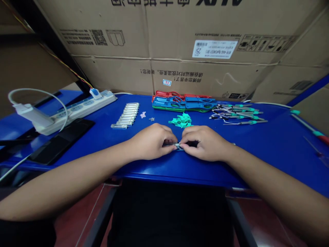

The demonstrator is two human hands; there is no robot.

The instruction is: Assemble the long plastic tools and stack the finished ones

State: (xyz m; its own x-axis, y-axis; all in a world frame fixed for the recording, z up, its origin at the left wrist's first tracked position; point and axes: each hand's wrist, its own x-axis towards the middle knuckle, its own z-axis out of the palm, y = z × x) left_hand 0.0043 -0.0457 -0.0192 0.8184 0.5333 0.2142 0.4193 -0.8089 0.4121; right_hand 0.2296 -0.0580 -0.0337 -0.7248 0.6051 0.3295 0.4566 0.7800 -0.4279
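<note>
Near the front of the blue table, my left hand and my right hand meet fingertip to fingertip. Between them is a small part with a thin white wire, pinched from both sides. My left fingers hide most of a slim, pale piece that lies along them. The fingers of my right hand are closed on the wire. Just beyond my hands is a pile of green plastic pieces. Tiny screws and small pink pieces lie beyond my left hand.
A row of clear tubes lies left of centre. Red, blue and green plastic casings are stacked at the back, beside grey rods with wires. A power strip and black phone are left. A cardboard box stands behind.
</note>
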